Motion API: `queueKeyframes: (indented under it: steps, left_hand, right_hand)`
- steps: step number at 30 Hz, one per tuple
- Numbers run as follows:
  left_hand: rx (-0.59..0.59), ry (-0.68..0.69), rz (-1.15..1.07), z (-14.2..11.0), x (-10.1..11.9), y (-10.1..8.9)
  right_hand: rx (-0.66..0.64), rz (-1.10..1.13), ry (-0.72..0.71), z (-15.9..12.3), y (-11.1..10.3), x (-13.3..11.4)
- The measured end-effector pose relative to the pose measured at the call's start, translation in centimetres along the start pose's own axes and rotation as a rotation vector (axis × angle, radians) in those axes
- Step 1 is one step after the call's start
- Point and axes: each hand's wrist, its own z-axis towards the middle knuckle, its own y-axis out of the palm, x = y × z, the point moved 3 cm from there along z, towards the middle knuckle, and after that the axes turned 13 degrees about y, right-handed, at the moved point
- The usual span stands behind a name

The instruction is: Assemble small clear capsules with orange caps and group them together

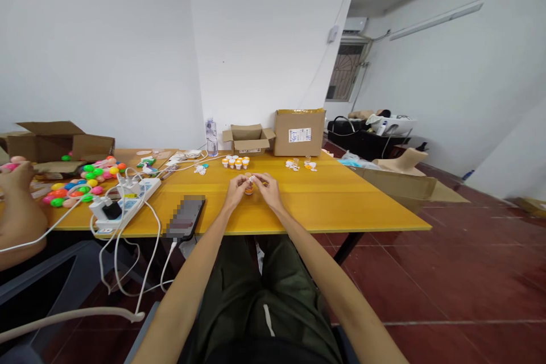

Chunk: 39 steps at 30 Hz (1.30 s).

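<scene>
With left hand (236, 189) and right hand (268, 189) nearly closed, pinching a small white piece (251, 178) by the orange container (248, 191), a light, level grip seems best

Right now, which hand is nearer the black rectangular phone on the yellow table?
Left. The left hand is beyond the black phone, to its right; the right hand is farther right.

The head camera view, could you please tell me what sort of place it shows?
Probably a small workroom for light handwork, though I cannot be sure: a yellow table bears a cluster of small tubs and a large cardboard box.
</scene>
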Motion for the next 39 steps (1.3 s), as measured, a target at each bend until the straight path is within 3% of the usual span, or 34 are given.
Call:
queueKeyframes:
  steps: [9, 25, 39]
  left_hand:
    - [-0.046, 0.016, 0.015, 0.0, -0.2, 0.1]
    - [-0.045, 0.036, -0.02, 0.1, 0.5, 0.4]
    - [-0.07, 0.047, -0.035, 0.1, 0.3, 0.3]
  right_hand:
    - [0.003, 0.081, 0.104, 0.6, -0.2, 0.7]
    - [-0.145, 0.335, 0.341, 0.1, 0.0, 0.0]
    - [-0.182, 0.427, 0.361, 0.7, -0.2, 1.7]
